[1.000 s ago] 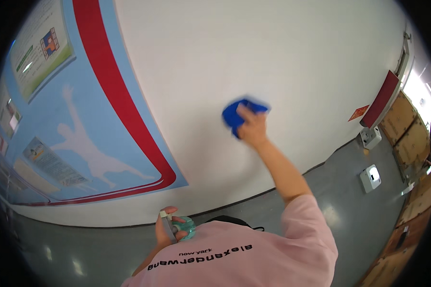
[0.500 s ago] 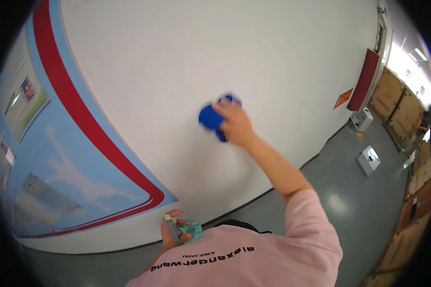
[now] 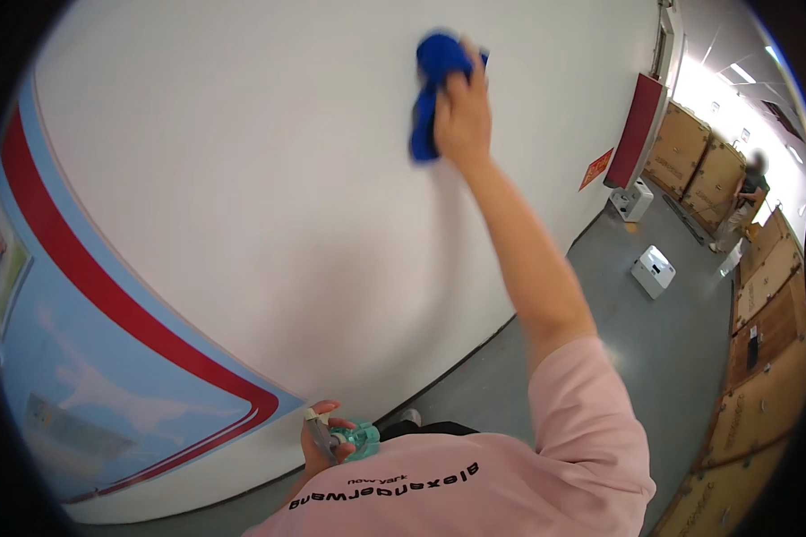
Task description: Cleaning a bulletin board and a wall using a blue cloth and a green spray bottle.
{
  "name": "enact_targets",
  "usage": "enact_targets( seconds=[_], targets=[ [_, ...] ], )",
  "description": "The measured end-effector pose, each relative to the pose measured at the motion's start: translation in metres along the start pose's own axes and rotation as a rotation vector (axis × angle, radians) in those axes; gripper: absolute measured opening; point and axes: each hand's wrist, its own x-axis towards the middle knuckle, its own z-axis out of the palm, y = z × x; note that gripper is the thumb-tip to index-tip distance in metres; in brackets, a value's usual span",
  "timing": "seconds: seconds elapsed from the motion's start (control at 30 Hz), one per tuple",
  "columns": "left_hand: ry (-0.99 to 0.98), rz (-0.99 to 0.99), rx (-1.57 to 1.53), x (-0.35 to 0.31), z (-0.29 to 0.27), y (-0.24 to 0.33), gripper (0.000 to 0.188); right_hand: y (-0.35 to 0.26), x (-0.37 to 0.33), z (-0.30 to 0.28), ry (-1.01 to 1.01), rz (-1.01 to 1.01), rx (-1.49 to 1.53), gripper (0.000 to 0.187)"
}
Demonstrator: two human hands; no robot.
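With my right arm stretched up, my right hand [image 3: 464, 116] presses a bunched blue cloth [image 3: 441, 64] to the white wall [image 3: 269, 152]. The cloth hangs out above and below the fingers, slightly blurred. Low down, close to my body, my left hand [image 3: 319, 444] is wrapped round a spray bottle with a grey and cream trigger head [image 3: 318, 428] and a see-through green body [image 3: 362, 440]. My shirt hides part of the bottle and of the left forearm.
A blue poster with a red band [image 3: 143, 318] covers the wall's left side. On the grey floor [image 3: 475, 394] at right lie white boxes [image 3: 654, 272]. Wooden crates [image 3: 761, 268] line the far right, where a person [image 3: 745, 201] stands. A red panel [image 3: 636, 130] juts out.
My right hand has carried the blue cloth up the wall and slightly right. My left hand stays low with the spray bottle. The view has turned right, showing more of the person by the crates.
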Motion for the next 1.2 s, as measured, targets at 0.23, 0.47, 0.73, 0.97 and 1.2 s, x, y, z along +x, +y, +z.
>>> enact_targets(
  seconds=[0.23,0.47,0.73,0.97,1.2],
  targets=[
    [-0.227,-0.020,0.071,0.051,0.016,-0.016,0.080,-0.043,-0.313,-0.031,-0.397,0.327,0.058,0.019],
    [-0.434,-0.020,0.082,0.111,0.050,-0.025,0.079,-0.079,-0.357,-0.048,-0.608,0.376,0.038,0.033],
    [-0.544,0.046,0.050,0.161,0.091,-0.027,0.078,-0.001,-0.207,-0.018,-0.228,-0.113,0.089,0.011],
    [-0.645,0.216,0.096,0.187,0.111,-0.014,0.074,0.030,0.024,-0.019,-0.042,-0.331,0.069,0.013],
    [-0.635,0.167,0.076,0.181,0.117,-0.003,0.073,0.081,0.163,-0.040,0.143,0.055,-0.225,0.061]
  ],
)
